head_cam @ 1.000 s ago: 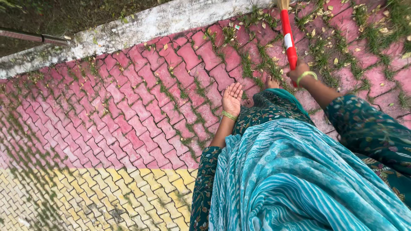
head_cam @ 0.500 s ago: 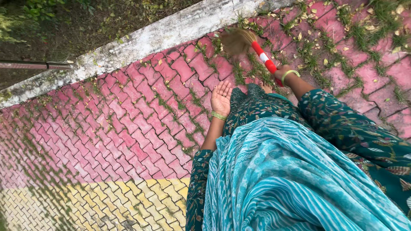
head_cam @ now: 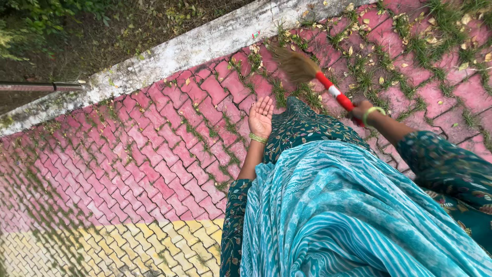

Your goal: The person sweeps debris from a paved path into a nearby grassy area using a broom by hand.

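The right hand (head_cam: 362,110) grips the red handle of a broom (head_cam: 319,79), its bristles on the far red paving (head_cam: 169,133) near the curb (head_cam: 169,54). The left hand (head_cam: 260,116) hangs open, palm up, holding nothing.

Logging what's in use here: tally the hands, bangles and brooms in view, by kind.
Hands: 2, the left hand open and empty, the right hand closed on the broom
Bangles: 2, a bangle on the left wrist and a bangle on the right wrist
Brooms: 1, a red-handled broom
Total: 5
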